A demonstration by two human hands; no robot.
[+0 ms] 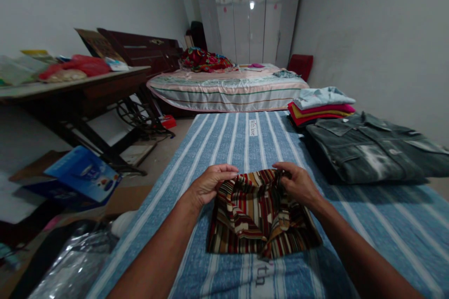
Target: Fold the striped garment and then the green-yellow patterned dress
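Observation:
A striped garment (257, 217) in dark red, brown and cream lies partly folded on the blue striped sheet (224, 149) of the bed in front of me. My left hand (209, 183) pinches its upper left edge. My right hand (298, 183) grips the upper right edge, fingers curled over the cloth. Both hands sit at the garment's far side, close together.
A folded grey denim jacket (368, 154) lies at the right, with a stack of folded clothes (321, 107) behind it. A second bed (228, 86) stands beyond, a white wardrobe (249, 18) at the back. A dark table (70, 91) and a blue box (84, 173) are at left.

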